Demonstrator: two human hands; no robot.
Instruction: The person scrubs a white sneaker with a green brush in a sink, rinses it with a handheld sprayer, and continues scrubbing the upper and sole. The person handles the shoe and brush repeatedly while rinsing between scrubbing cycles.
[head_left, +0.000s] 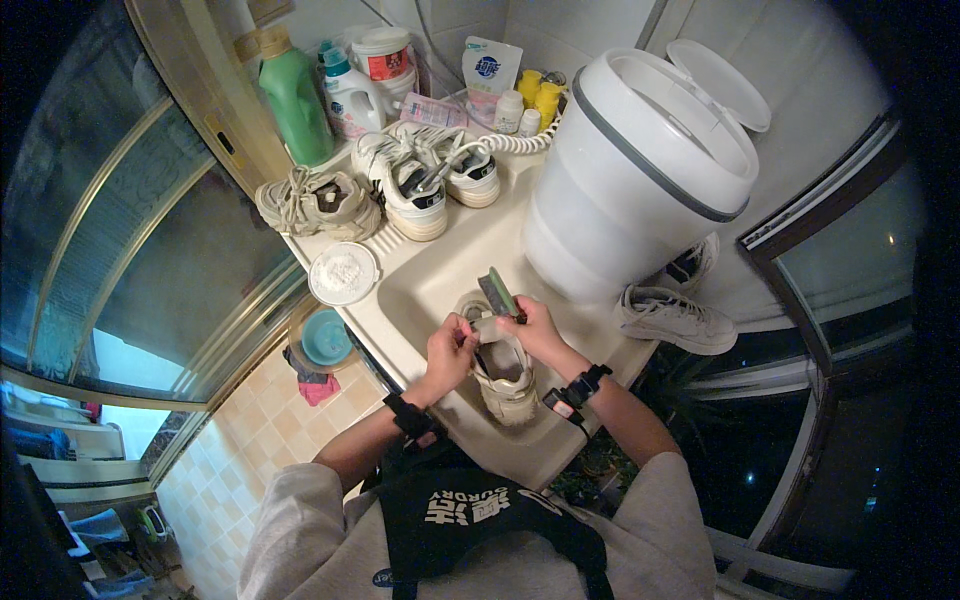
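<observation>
A cream lace-up shoe (508, 394) without visible laces rests in the sink basin (450, 262), its heel towards me. My left hand (451, 351) pinches the edge of the shoe's pale tongue (491, 330). In my right hand (541, 330) is a green-backed scrub brush (496, 291), tilted up and away from me above the toe end. The fingers of that hand also meet the tongue's right side. Both hands partly hide the front of the shoe.
Beyond the basin stand a beige shoe (322, 202), white sneakers (416, 199) and detergent bottles (296, 105). A lid of white powder (344, 273) sits on the left ledge. A tall white bin (600, 195) occupies the right side, near more white sneakers (679, 319). A blue basin (326, 337) is below left.
</observation>
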